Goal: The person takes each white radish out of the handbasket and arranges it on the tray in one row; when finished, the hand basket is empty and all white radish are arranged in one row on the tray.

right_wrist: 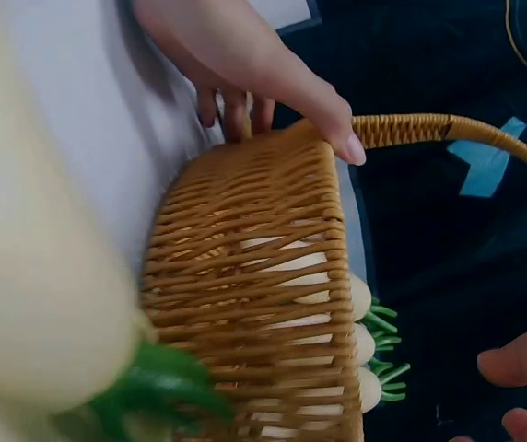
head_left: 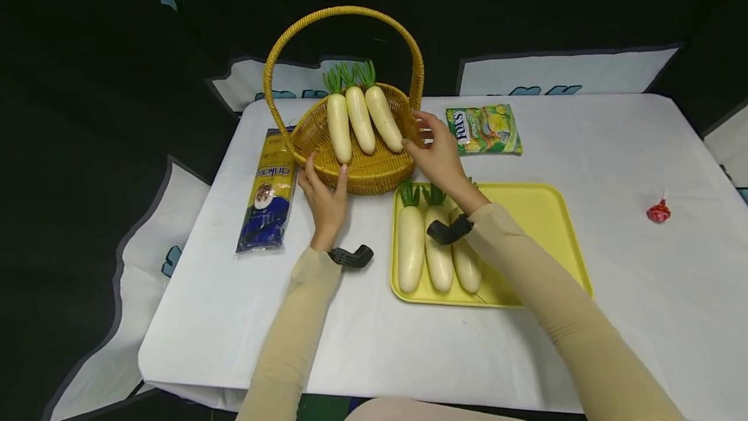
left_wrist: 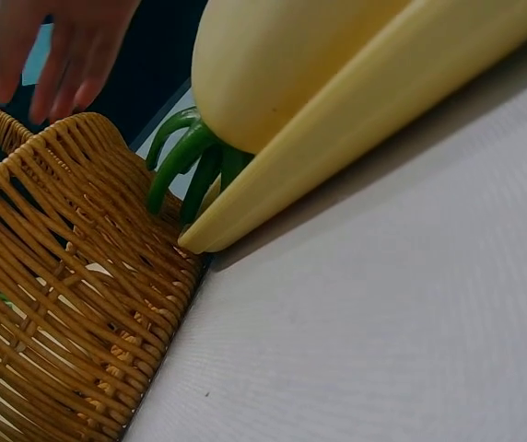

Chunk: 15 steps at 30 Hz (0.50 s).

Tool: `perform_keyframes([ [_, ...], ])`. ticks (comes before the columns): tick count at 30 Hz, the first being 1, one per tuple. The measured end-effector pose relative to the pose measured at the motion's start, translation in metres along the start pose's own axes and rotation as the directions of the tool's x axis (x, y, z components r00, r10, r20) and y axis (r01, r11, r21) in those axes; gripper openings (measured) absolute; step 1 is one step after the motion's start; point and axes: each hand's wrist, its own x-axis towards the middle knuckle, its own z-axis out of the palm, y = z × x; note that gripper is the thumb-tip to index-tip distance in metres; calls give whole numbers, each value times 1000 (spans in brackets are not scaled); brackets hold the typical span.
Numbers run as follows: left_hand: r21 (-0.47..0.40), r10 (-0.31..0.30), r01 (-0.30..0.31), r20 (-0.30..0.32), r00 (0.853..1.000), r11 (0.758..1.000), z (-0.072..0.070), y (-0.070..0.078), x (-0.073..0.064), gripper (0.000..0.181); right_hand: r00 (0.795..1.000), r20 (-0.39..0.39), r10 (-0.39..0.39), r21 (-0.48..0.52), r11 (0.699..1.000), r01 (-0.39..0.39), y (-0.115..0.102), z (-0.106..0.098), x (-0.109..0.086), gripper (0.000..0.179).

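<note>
A yellow-brown wicker basket point(head_left: 374, 177) with a tall arched handle holds three white radishes point(head_left: 382, 115), green tops leaning over its far rim. At its front left, my left hand point(head_left: 325, 206) grips the basket; the right wrist view shows that thumb point(right_wrist: 337, 133) over the rim and the other fingers outside. My right hand point(head_left: 437, 151) is at the basket's right rim, fingers loosely bent and holding nothing. In the left wrist view the right hand point(left_wrist: 61, 46) appears just above the wicker. Three more white radishes point(head_left: 411, 245) lie on a yellow tray point(head_left: 537, 213), partly hidden by my right forearm.
A blue and yellow packet point(head_left: 269, 190) lies left of the basket. To the right are a green FOX'S candy bag point(head_left: 485, 128) and a red wrapped candy point(head_left: 659, 211). A white cloth covers the table point(head_left: 374, 349), with dark curtain behind.
</note>
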Motion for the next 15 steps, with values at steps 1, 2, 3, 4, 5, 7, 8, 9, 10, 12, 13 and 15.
perform_keyframes([
  [1, 0, 0, 0, 0, 1000, 1000, 0, 0, 0, 71, 1000, 3, -8, 3, 1000, 8, -2, 3, 5, 53],
  [2, 1, -1, 1, 1, 1000, 1000, 0, 0, 0, 71, 1000, 8, -21, 4, 1000, 21, -3, 6, 10, 54],
  [3, 1, -2, 2, 1, 1000, 1000, 0, 0, 0, 71, 999, 14, -35, 3, 999, 35, -4, 9, 14, 54],
  [4, -1, -3, 3, 2, 1000, 1000, 0, 0, 0, 72, 998, 21, -52, 6, 999, 52, -5, 12, 19, 55],
  [5, -1, -3, 3, 4, 1000, 1000, 0, 0, 0, 72, 997, 28, -67, 9, 998, 66, -5, 15, 23, 56],
  [7, -2, -1, 1, 6, 1000, 1000, 0, 0, 0, 72, 995, 40, -95, 17, 995, 94, -5, 22, 31, 56],
  [8, -2, 0, 0, 6, 1000, 1000, 0, 0, 0, 72, 993, 44, -106, 13, 994, 105, -4, 25, 36, 57],
  [9, -3, 0, 0, 6, 1000, 1000, 0, 0, -1, 73, 992, 50, -114, 17, 993, 113, -4, 27, 39, 58],
  [10, -3, 1, -1, 4, 1000, 1000, 0, 0, -1, 73, 991, 57, -118, 11, 993, 118, -3, 30, 42, 58],
  [12, -2, -1, 1, 1, 1000, 1000, 0, 0, -1, 73, 990, 76, -116, 3, 993, 116, -1, 35, 49, 59],
  [13, -1, -3, 3, 1, 1000, 1000, 0, 0, -1, 73, 990, 86, -108, -12, 994, 109, 0, 37, 52, 60],
  [15, 0, -9, 9, 4, 1000, 1000, 0, 1, -1, 73, 992, 105, -71, -59, 995, 78, 2, 39, 57, 62],
])
